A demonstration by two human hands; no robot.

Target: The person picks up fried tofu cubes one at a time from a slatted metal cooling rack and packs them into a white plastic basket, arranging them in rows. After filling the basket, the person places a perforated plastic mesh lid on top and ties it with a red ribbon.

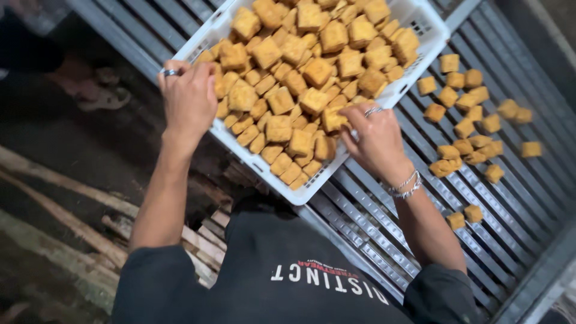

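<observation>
A white plastic crate (255, 163) heaped with golden-brown fried tofu cubes (300, 66) lies tilted across the edge of a grey slatted metal rack (384, 228). My left hand (189, 99), with a ring on one finger, grips the crate's left rim. My right hand (377, 139), with a ring and silver bracelets at the wrist, holds the crate's near right rim, its fingertips against the cubes there. Both arms reach forward from my dark shirt.
Several loose tofu cubes (465, 129) lie scattered on the rack to the right of the crate. At the left, below the rack, is a dark floor with wooden poles (66, 216). Another person's sandalled foot (90, 90) stands at the upper left.
</observation>
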